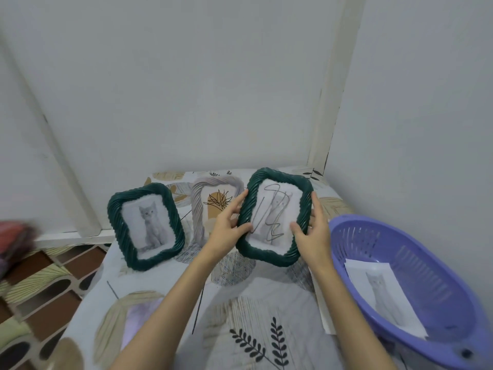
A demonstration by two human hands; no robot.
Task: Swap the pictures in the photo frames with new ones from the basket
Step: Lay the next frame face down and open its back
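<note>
Holding a green frame point(274, 217) above the table point(160, 329), the left hand point(226, 228) and right hand point(310, 232) grip its two sides. Another green frame point(145, 227) and a grey frame point(198, 209) stand behind. The purple basket point(416, 287) at right holds a cat picture point(384, 295).

Both hands — left hand point(229, 227), right hand point(312, 228) — grip a dark green rope-textured photo frame point(274, 217) above a leaf-patterned tablecloth point(240, 311), beside a purple slotted plastic basket point(416, 265) holding a cat print point(384, 297).
</note>
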